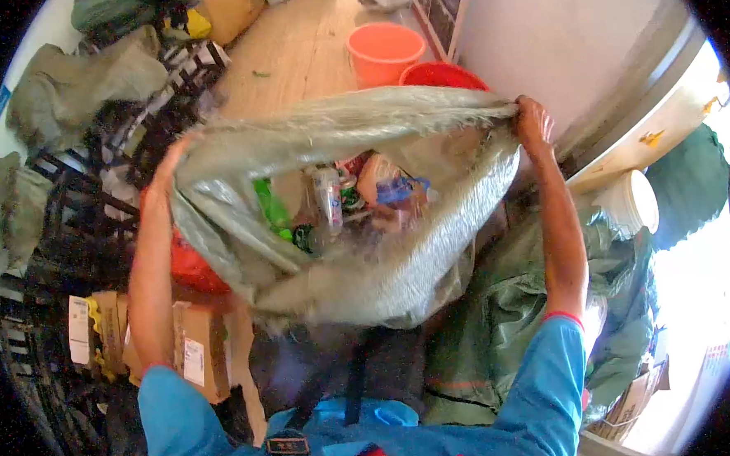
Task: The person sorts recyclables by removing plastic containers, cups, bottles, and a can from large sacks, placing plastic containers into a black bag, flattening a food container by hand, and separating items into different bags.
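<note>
A large grey-green woven sack (368, 290) is stretched wide between my hands, its mouth facing up towards me. My left hand (177, 162) grips the rim on the left, its fingers partly hidden by the fabric. At the opposite side, my right hand (534, 123) is closed round the rim with knuckles showing. Inside the sack lie a clear plastic bottle (329, 198), a bright green piece (272, 208), a blue wrapper or bottle (402, 190) and other mixed items, some blurred.
An orange bucket (385, 55) and a red bucket (448, 74) stand beyond the sack. Cardboard boxes (202, 340) and black crates (74, 181) line the left. Green sacks (502, 320) and a white bucket (633, 201) are on the right, below a wall (553, 36).
</note>
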The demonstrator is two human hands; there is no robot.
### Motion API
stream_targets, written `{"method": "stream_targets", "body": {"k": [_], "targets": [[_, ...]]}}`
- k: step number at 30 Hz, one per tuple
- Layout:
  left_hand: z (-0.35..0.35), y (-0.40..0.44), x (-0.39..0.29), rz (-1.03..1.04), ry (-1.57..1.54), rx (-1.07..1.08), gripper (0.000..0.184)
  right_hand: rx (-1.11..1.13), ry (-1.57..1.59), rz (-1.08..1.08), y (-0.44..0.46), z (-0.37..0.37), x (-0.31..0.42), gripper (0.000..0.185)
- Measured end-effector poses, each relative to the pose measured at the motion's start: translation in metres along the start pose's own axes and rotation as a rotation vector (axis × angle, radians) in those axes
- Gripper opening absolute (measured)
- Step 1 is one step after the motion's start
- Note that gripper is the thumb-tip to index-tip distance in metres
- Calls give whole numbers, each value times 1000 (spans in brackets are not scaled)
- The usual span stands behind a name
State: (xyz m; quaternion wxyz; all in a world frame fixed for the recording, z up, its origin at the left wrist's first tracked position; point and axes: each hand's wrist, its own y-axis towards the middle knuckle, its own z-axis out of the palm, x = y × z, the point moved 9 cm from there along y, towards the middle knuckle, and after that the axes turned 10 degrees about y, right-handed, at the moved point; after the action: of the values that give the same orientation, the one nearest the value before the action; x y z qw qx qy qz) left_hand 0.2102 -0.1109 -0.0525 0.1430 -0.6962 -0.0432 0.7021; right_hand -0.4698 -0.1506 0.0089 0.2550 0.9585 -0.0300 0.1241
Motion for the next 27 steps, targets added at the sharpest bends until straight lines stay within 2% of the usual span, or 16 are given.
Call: {"method": "stream_targets", "body": {"k": [1, 2, 5, 7, 8, 10, 11, 14, 15, 17, 19, 20, 21, 24, 25, 27], "targets": [[-16, -2, -9, 34, 78, -159, 35, 12, 3, -48, -5, 11, -9, 25], [-22, 0, -10, 64, 233, -177, 36, 25, -13, -58, -10, 23, -21, 21], [-42, 15, 42, -63, 124, -181, 38, 28, -90, -55, -22, 69, -45, 15], [-32, 8, 47, -20, 87, -343, 42, 56, -160, -47, -30, 111, -68, 13], [-30, 6, 47, -5, 75, -402, 43, 384, -247, -79, -36, 157, -80, 17], [-42, 25, 35, -29, 500, -562, 47, 598, -108, -105, -44, 296, -185, 36], [-48, 39, 27, -39, 718, -628, 49, 685, -63, -41, -55, 282, -158, 39], [-44, 59, 14, -74, 1383, -783, 56, 709, 67, -34, -40, 245, -87, 50], [6, 38, -25, 300, 1435, -893, 55, 695, 120, -57, -30, 231, -64, 54], [92, 10, -69, 667, 1501, -751, 59, 657, 231, -142, -17, 198, -12, 61], [163, 7, -46, 437, 1503, -256, 62, 632, 327, -326, -30, 171, 49, 69], [169, 21, -19, 455, 1548, -173, 59, 639, 369, -486, -51, 156, 86, 70], [173, 36, 18, 469, 1591, -91, 57, 640, 368, -495, -66, 155, 105, 70], [173, 40, 55, 550, 1761, -273, 51, 732, 442, -518, -103, 179, 126, 60], [171, 47, 53, 552, 1760, -277, 51, 739, 284, -417, -105, 199, 114, 50], [152, 77, 63, 257, 1609, -95, 50, 737, 132, -313, -102, 213, 100, 41]]}}
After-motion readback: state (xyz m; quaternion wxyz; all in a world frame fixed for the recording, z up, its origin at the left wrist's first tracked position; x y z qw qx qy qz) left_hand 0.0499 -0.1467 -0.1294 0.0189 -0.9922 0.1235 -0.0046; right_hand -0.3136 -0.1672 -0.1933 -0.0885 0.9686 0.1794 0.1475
